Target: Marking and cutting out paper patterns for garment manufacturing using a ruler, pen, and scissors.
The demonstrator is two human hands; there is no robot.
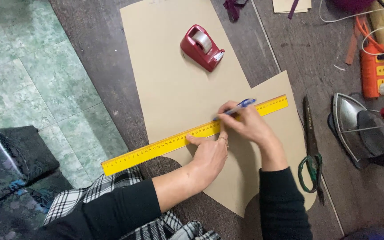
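Firmly, we press the left hand flat on the yellow ruler so it cannot slip, while the right hand, closed around the blue pen, traces its upper edge. The ruler lies diagonally across the tan card pattern, below the red tape dispenser.

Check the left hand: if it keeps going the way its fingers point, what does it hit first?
The left hand already presses the yellow ruler. Straight on, up the brown paper pattern, the red tape dispenser looks like the first obstacle, though the line may pass just left of it.
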